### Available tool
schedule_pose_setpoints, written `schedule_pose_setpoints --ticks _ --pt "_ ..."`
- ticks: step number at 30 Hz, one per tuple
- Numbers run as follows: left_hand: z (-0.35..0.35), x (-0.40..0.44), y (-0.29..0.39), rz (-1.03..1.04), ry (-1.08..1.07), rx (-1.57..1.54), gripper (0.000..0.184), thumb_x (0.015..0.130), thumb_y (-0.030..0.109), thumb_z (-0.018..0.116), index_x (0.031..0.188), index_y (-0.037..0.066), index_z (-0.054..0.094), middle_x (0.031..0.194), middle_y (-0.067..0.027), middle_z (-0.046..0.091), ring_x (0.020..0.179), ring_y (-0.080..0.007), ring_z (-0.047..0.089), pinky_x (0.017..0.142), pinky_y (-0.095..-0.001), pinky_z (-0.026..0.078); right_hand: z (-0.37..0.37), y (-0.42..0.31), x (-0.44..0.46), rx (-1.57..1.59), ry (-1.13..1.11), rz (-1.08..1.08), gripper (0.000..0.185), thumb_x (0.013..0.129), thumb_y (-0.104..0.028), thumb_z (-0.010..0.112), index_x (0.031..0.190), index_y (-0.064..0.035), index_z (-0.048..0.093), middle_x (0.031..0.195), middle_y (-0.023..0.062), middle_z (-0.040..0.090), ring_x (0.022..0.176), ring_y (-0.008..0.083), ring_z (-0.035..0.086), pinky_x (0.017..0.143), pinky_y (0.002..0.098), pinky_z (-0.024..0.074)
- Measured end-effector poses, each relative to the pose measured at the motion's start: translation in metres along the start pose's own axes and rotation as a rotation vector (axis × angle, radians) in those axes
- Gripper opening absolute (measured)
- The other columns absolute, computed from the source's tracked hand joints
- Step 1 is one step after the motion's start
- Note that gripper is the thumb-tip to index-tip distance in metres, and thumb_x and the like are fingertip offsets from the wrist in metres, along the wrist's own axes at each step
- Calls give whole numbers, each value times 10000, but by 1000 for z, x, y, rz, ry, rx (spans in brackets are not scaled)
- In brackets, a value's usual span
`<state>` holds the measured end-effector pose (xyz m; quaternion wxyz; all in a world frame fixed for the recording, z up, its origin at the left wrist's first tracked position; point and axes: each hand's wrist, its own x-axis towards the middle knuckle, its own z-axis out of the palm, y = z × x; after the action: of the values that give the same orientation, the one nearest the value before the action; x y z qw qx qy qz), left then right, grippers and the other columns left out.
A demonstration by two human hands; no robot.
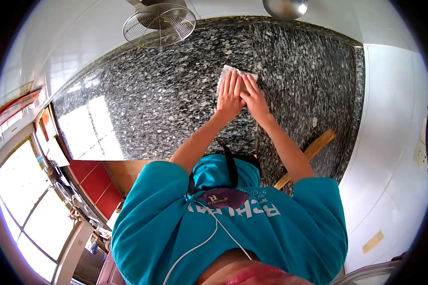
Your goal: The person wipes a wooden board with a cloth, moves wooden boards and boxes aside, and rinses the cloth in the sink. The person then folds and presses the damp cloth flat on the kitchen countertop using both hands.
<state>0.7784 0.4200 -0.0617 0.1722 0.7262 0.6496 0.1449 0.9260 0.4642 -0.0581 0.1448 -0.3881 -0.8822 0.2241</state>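
A whitish, crumpled cloth [228, 72] lies on the black-and-white speckled stone counter [166, 104]. My left hand [230, 98] rests flat on top of it, with straight fingers pointing away from me. Beside it, my right hand [255, 99] also lies flat, its fingertips on the cloth's right part. The two hands touch near the thumbs. Both palms are hidden, and so is the part of the cloth under them.
A metal wire-cage fan [160, 26] hangs over the counter's back left. A shiny metal bowl-like object [285, 7] is at the back edge. A wooden stick [318, 144] lies under my right forearm. White tiled wall [390, 118] bounds the right side.
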Motion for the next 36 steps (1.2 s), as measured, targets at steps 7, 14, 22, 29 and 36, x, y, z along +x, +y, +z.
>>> schedule_pose_setpoints --ticks 7,14,22,29,36 --pt "0 80 -28 10 66 49 840 937 383 561 1565 -12 168 1649 -236 128 1536 -410 116 1235 -533 148 -9 40 70 -105 28 -15 253 829 16 657 1059 -74 713 1611 123 335 1501 295 290 1163 396 411" --pt "-4 83 -45 105 0 154 930 915 400 616 1595 6 118 1673 -201 62 1551 -376 62 1253 -500 108 3 27 69 -228 74 79 515 863 -2 626 1342 -192 624 1613 113 323 1499 299 290 1158 411 409" --pt "0 -70 4 237 -118 16 881 892 383 631 1542 -65 241 1641 -258 166 1526 -434 149 1242 -527 160 22 -59 -88 -177 16 132 516 846 -5 627 1340 -153 609 1599 149 328 1505 330 269 1179 449 378" --pt "1 -183 38 342 -390 -75 921 858 404 647 1558 -40 245 1659 -208 172 1541 -375 151 1253 -491 144 32 -129 -212 -94 -40 244 445 887 -111 573 1330 -133 605 1564 188 361 1479 368 314 1188 471 343" --pt "4 -172 40 336 -341 70 904 889 437 604 1575 -13 224 1673 -168 147 1549 -346 130 1260 -470 133 22 -119 -193 -186 -31 205 455 895 -149 570 1350 -153 585 1555 188 378 1471 366 327 1188 480 339"
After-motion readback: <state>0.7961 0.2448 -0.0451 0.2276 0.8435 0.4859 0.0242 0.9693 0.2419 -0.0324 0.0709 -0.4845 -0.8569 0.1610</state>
